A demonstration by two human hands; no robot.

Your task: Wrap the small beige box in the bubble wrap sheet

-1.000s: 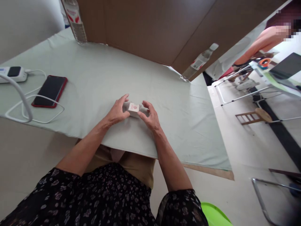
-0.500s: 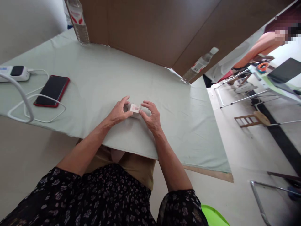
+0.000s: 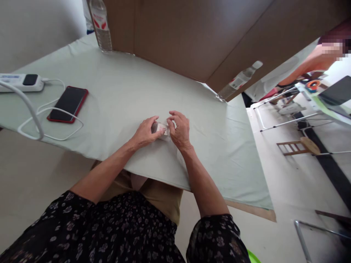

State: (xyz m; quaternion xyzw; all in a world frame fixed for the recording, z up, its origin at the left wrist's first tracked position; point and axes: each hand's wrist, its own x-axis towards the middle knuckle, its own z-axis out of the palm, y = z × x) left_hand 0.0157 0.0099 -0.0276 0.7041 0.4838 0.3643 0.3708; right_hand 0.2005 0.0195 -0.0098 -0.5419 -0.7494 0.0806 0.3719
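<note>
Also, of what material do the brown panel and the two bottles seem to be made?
The brown panel looks like matte cardboard, with plain brown faces and straight fold-like lines. The left bottle and right bottle seem glossy plastic: see-through walls, the left ribbed.

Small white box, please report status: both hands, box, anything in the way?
Left hand curled around left end, thumb over it; right hand at right end, contact unclear. Small white box red print up. Smartphone off left, not in the way.
</note>
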